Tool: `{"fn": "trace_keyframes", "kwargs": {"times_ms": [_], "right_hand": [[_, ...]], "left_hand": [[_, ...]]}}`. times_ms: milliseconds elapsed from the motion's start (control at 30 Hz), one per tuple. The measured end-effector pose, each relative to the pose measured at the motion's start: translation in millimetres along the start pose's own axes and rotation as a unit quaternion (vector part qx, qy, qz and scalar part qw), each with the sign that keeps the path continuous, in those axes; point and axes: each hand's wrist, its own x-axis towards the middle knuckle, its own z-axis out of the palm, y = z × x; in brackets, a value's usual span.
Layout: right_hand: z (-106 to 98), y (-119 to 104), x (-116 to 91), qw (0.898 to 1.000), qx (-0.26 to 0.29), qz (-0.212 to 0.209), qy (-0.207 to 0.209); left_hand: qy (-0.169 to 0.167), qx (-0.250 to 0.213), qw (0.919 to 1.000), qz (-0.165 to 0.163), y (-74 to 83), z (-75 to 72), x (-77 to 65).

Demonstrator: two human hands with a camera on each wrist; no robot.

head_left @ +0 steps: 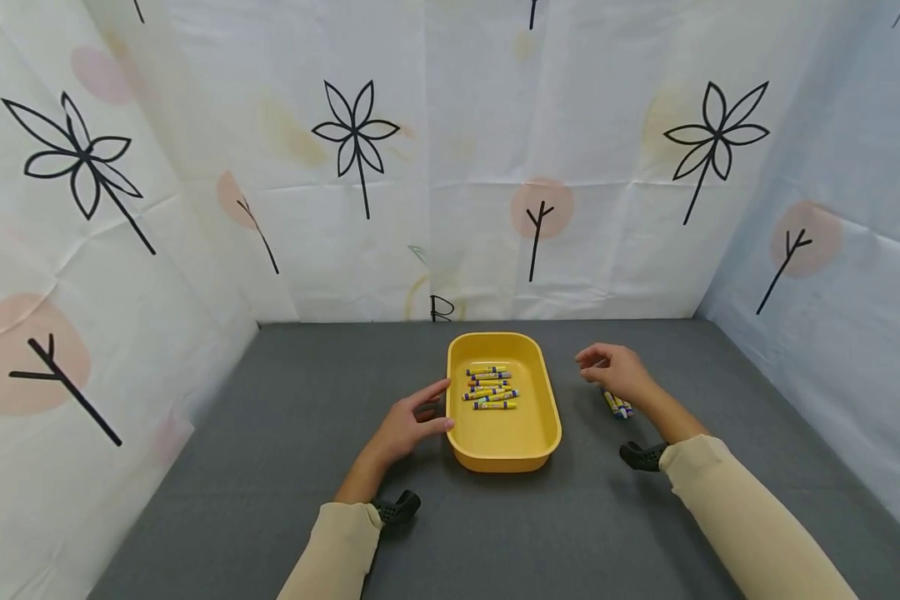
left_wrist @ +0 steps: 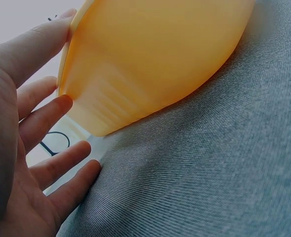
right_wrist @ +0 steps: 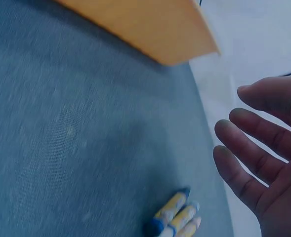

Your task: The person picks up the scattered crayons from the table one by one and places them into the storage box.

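A yellow tray (head_left: 506, 446) stands on the dark grey table, with several yellow crayons (head_left: 495, 406) with blue bands lying in it. At the tray's left side is my left hand (head_left: 407, 429); its thumb and fingertips touch the rim, fingers spread and fairly straight in the left wrist view. My right hand (head_left: 621, 372) hovers right of the tray, fingers loosely bent with nothing between them. Below that hand a small group of crayons (head_left: 617, 405) lies side by side on the table, partly hidden by the hand; three show in the right wrist view (right_wrist: 177, 217).
White cloth walls (head_left: 465, 150) printed with flowers and twigs enclose the grey table (head_left: 307, 400) at the back and sides. Each wrist wears a black strap device (head_left: 397, 507) below a beige sleeve.
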Motion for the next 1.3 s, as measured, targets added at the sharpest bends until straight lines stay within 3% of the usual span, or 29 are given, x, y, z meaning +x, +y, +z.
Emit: {"fn": "trace_keyframes", "kwargs": {"times_ms": [267,567,667,900,1067,1300], "right_hand": [[0.0,23.8,-13.9,0.999,-0.022,0.026,0.022],[0.1,47.2,-28.9,0.995,-0.018,0.057,0.082],[-1.2,53.1,-30.8,0.994,-0.008,0.062,0.092],[-4.3,60.7,-30.7,0.991,-0.046,0.057,0.112],[-6.8,63.8,-29.7,0.992,-0.059,0.075,0.084],[-17.4,67.7,-27.1,0.994,-0.048,0.099,0.001]], "left_hand": [[-0.003,-0.002,1.0000,0.003,0.5,-0.7,-0.7],[-0.004,-0.001,1.0000,-0.001,1.5,-1.1,-0.3],[-0.006,-0.002,1.0000,-0.002,1.4,-1.5,-0.3],[-0.008,-0.001,1.0000,0.001,2.3,-1.9,-0.4],[-0.008,-0.001,1.0000,0.003,4.2,-1.4,-0.8],[-0.007,0.000,1.0000,-0.001,5.2,-1.1,-0.9]]}}
